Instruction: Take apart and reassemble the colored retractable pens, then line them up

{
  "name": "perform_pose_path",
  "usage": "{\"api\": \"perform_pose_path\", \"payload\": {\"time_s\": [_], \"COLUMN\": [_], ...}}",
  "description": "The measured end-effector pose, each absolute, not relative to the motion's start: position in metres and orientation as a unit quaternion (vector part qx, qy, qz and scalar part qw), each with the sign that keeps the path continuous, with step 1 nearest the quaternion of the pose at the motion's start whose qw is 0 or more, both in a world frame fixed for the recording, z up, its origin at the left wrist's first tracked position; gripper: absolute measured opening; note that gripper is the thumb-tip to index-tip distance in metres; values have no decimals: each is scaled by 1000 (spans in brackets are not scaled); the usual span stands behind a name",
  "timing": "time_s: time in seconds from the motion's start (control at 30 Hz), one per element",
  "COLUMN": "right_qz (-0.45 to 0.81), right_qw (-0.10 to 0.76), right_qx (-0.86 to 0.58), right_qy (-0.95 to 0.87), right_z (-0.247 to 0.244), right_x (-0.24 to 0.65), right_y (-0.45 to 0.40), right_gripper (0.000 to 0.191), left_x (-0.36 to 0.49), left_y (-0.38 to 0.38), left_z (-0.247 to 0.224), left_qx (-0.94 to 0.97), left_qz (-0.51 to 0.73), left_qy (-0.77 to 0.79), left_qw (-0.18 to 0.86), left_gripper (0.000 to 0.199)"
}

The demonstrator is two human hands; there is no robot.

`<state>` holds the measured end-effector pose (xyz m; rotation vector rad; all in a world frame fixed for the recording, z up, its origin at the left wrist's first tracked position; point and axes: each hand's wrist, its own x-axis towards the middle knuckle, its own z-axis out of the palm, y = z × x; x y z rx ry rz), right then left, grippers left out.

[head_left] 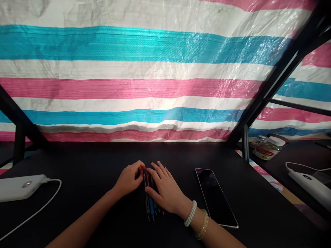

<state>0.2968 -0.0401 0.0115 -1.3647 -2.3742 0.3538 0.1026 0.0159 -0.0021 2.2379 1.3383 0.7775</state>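
With left grip (131, 177) curled (cannot tell if pinching) and right grip (167, 190) spread over slim, dark and blue plastic pens (151, 204), on the smooth black table (85, 165) left of the flat, rectangular black phone (216, 197), presumably to keep them aligned.

Pens (151, 205) on table (85, 165), centre | phone (216, 196) — right of pens | power bank (18, 189) — far left | sheet (144, 89) behind table

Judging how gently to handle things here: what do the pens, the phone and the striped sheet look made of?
Pens: probably plastic, from their slim, coloured barrels; the tips are too small to judge.
Phone: likely glass-fronted, being flat, dark and smooth; its pale edge could be metal or plastic.
Striped sheet: apparently woven plastic, glossy, with creases, glare and fine texture.
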Motion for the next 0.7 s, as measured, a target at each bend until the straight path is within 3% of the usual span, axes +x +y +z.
{"api": "perform_pose_path", "payload": {"time_s": [0.2,0.3,0.53,0.7], "right_qz": [100,74,62,31], "right_qw": [282,305,222,235], "right_qx": [-574,-562,-574,-542], "right_qy": [-762,-766,-785,-806], "right_z": [12,10,5,6], "right_x": [305,314,312,301], "right_y": [-28,-18,-15,-16], "right_gripper": [41,45,45,36], "left_x": [105,105,106,112], "left_y": [17,16,16,17], "left_z": [-2,-1,-2,-2], "left_qx": [781,782,788,805], "left_qz": [318,316,332,341], "left_qy": [471,471,457,411], "left_qw": [258,258,245,259], "left_gripper": [21,25,30,45]}}
